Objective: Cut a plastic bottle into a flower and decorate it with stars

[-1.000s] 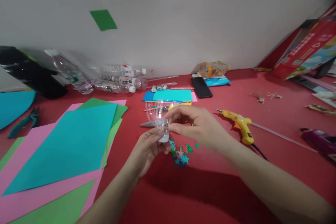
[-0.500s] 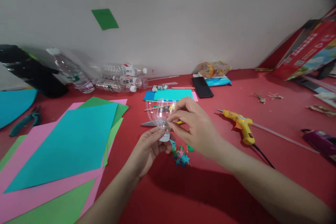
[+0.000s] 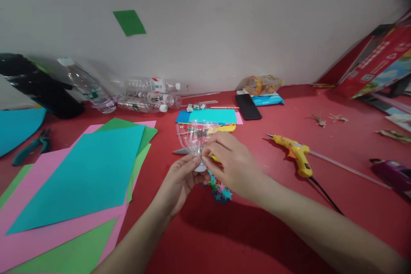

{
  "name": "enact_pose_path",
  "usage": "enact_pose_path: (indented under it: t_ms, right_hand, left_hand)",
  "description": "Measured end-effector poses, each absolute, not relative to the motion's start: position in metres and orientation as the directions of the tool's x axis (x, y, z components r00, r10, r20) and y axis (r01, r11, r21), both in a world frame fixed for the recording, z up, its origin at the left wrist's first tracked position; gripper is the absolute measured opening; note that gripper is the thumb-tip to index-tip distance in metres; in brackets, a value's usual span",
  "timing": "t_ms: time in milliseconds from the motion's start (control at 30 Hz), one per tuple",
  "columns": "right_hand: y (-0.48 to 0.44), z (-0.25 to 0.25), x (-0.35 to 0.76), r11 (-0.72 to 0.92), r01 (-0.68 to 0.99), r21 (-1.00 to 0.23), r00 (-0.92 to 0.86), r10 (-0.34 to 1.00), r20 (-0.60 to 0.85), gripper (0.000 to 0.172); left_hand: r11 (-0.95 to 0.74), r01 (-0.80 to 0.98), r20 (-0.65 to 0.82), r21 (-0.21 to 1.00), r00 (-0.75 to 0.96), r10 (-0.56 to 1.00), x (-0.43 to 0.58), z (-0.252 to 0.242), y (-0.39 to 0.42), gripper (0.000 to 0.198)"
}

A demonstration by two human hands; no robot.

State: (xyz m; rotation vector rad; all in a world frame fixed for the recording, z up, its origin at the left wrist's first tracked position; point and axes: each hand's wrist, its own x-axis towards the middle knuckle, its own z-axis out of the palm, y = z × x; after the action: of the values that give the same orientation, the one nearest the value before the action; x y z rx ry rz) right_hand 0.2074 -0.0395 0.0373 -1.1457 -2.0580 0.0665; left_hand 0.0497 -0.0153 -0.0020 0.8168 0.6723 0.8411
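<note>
My left hand (image 3: 180, 180) pinches the white-capped neck of a cut-off clear plastic bottle top (image 3: 192, 136), held upside down like a cup. My right hand (image 3: 229, 162) has its fingers closed against the neck and lower wall of the same piece. Just below both hands a small heap of coloured paper stars (image 3: 220, 190) lies on the red table (image 3: 276, 231). Behind the bottle top, partly hidden by it, lie scissors with yellow handles (image 3: 224, 128).
Stacked teal, pink and green paper sheets (image 3: 80, 175) lie at left, teal pliers (image 3: 30, 147) beyond. Several plastic bottles (image 3: 144, 96) rest by the wall. A yellow glue gun (image 3: 295, 154), a black phone (image 3: 248, 106), a purple tool (image 3: 391, 173) and red boxes (image 3: 379, 60) are right.
My right hand has slid down and left from the bottle top's side to its neck, now covering part of the star heap. The left hand has kept its grip.
</note>
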Motion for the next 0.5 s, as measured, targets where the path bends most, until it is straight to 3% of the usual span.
enact_pose_path:
  t_ms: [233,500]
  right_hand:
    - [-0.0379,0.0332,0.2055,0.609,0.693,-0.385,-0.300,0.730,0.614,0.017]
    - [-0.0370,0.0293,0.2045,0.582,0.640,-0.502,-0.235,0.770,0.593,0.013]
  left_hand:
    - [0.413,-0.378,-0.197,0.828,0.493,0.847,0.0495,-0.0006,-0.0148,0.018]
    - [0.403,-0.387,-0.178,0.829,0.501,0.847,0.0498,-0.0020,-0.0149,0.017]
